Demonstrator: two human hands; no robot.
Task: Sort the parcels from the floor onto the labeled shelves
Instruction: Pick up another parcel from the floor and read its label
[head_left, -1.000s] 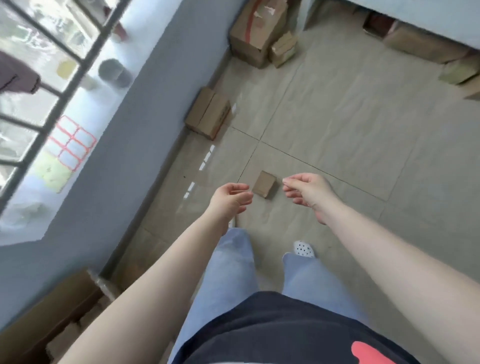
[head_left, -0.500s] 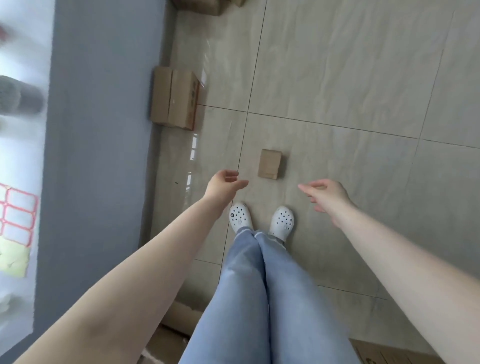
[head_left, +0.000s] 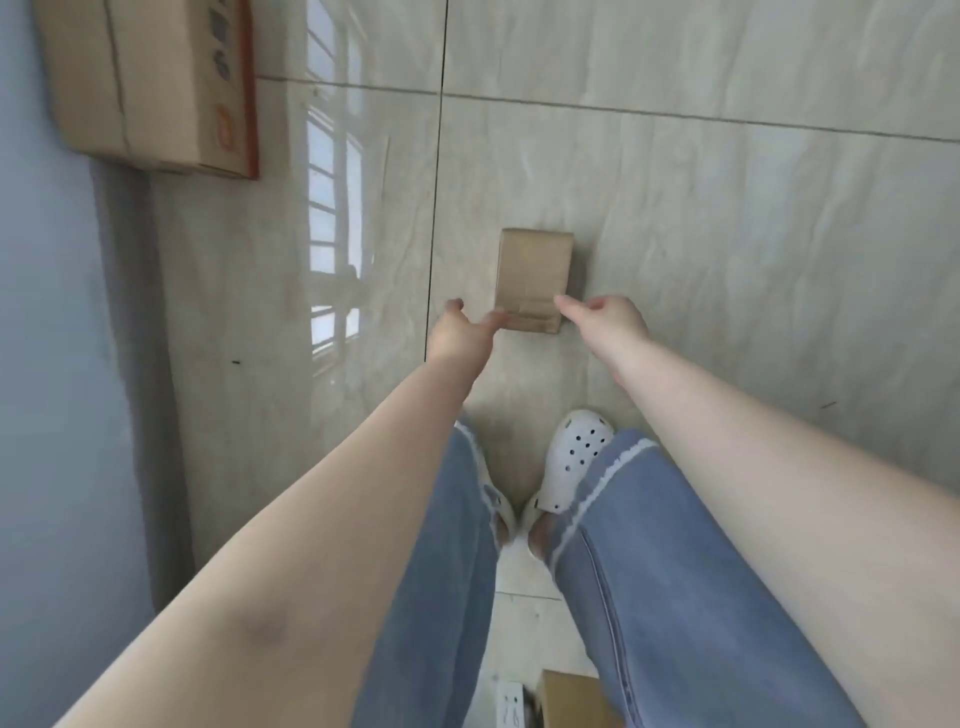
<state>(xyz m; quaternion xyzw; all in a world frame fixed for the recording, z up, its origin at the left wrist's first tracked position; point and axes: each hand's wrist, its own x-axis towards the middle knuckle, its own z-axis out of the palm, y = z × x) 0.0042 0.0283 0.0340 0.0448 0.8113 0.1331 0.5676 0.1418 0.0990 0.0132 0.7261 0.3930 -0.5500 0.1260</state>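
on the tiled floor (head_left: 727, 260), both hands' fingers (head_left: 496, 321) reach the small parcel (head_left: 532, 275).

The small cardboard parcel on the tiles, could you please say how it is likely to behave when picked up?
The small cardboard parcel is a flat-sided box, so it probably stays stiff and will not roll. It looks small beside the left hand and right hand, so likely light. On the glossy floor it may slide if nudged.

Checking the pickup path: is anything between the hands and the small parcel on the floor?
Nothing visible. Left hand and right hand reach the near corners of the small parcel, with only bare floor tile around it.
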